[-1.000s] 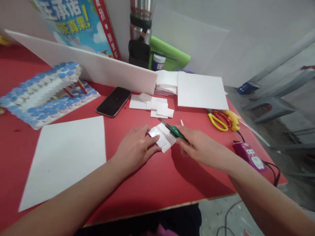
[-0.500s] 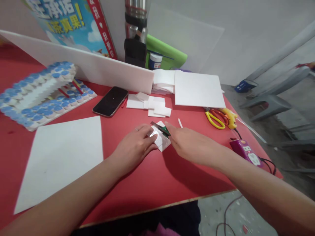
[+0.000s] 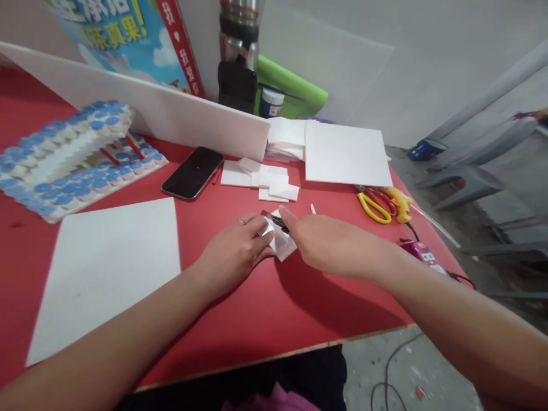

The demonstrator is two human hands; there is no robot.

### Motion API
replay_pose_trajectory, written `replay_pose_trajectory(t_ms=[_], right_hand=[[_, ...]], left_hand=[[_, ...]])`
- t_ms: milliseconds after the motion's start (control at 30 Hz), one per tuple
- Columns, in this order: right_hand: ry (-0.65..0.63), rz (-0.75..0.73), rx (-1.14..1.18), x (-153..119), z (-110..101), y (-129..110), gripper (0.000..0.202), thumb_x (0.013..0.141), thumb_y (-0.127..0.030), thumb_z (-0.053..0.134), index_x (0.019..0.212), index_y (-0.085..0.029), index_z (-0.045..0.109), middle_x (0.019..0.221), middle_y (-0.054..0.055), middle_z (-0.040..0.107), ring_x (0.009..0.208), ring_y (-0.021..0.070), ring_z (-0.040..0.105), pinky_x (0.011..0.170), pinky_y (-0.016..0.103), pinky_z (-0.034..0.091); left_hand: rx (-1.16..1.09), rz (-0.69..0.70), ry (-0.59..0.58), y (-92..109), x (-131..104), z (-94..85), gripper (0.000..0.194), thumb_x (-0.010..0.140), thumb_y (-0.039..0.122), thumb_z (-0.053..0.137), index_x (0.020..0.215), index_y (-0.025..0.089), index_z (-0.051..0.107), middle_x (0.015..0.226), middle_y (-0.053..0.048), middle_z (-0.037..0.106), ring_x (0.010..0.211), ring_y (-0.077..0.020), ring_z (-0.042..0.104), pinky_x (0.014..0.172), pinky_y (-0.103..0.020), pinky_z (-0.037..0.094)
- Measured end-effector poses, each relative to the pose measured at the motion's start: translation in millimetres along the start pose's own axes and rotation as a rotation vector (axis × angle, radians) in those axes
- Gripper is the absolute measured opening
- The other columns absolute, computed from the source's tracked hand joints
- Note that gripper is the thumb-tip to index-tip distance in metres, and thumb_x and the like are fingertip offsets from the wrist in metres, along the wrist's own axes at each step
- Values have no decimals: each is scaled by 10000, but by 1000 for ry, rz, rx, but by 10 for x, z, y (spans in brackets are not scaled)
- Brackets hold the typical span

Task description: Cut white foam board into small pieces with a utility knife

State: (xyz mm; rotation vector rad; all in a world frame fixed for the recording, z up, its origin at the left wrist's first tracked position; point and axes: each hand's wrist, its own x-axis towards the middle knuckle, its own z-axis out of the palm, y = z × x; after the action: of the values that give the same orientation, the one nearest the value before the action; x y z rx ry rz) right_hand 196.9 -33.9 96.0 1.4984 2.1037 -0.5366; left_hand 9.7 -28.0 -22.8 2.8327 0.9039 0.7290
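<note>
My right hand [image 3: 321, 242] is closed around a utility knife [image 3: 277, 221], its blade pointing left and its handle mostly hidden in my fingers. The knife lies over a small white piece of foam board [image 3: 283, 246] on the red table [image 3: 252, 319]. Fingers of my left hand [image 3: 235, 242], with a ring on one of them, are bent and pinch the left side of that piece. Whether the blade cuts into the board I cannot tell. Just beyond the hands is a thin white strip [image 3: 313, 209].
Several cut white pieces [image 3: 274, 185] lie past my hands. At left are a white sheet [image 3: 111, 274], a phone [image 3: 193, 173] and a blue-and-white model [image 3: 81, 154]. At right are yellow-handled scissors [image 3: 373, 208], a yellow glue gun [image 3: 401, 205] and a purple power strip [image 3: 422, 255].
My right hand has shifted slightly left and its thumb now lies further along the knife, covering more of the green handle. My left hand stays nearly still. The view has moved slightly.
</note>
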Motion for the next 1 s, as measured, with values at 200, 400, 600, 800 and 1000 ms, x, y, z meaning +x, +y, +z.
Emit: replay_pose_trajectory(t_ms=[200, 400, 600, 800, 1000], right_hand=[[20, -34, -5, -12, -35, 64, 681, 968, -122, 471, 1638, -68, 360, 890, 144, 740, 640, 211, 625, 581, 298, 368], [39, -49, 14, -84, 38, 105, 543, 924, -64, 455, 1465, -83, 508, 751, 53, 637, 498, 141, 427, 520, 289, 274], [13, -24, 62, -160, 96, 147, 553, 937, -76, 440, 1487, -111, 497, 731, 38, 611, 472, 134, 407, 509, 301, 254], [-10, -5, -32, -274, 171, 147, 652, 911, -48, 418, 1561, -89, 454, 759, 77, 658, 482, 154, 391, 510, 321, 247], [5, 14, -64, -416, 346, 159, 691, 900, -35, 437, 1590, -47, 411, 738, 87, 674, 511, 172, 484, 511, 321, 235]], left_hand=[[82, 12, 9, 5, -5, -3, 278, 1074, 336, 584, 1078, 109, 744, 960, -105, 655, 906, -262, 614, 659, -342, 438], [89, -43, -18, 17, -23, 13, 282, 1085, 357, 570, 1049, 144, 751, 957, -88, 663, 889, -255, 611, 590, -345, 346], [79, -45, -18, 16, -23, 22, 234, 1069, 337, 610, 1046, 150, 749, 963, -88, 668, 901, -248, 619, 611, -329, 376], [94, -32, -20, 8, -13, 18, 224, 1042, 329, 654, 1072, 133, 760, 962, -101, 683, 886, -257, 607, 623, -329, 392], [72, -8, 41, -11, -19, 54, 259, 1045, 339, 634, 1069, 120, 769, 1007, -128, 698, 900, -271, 617, 665, -347, 458]])
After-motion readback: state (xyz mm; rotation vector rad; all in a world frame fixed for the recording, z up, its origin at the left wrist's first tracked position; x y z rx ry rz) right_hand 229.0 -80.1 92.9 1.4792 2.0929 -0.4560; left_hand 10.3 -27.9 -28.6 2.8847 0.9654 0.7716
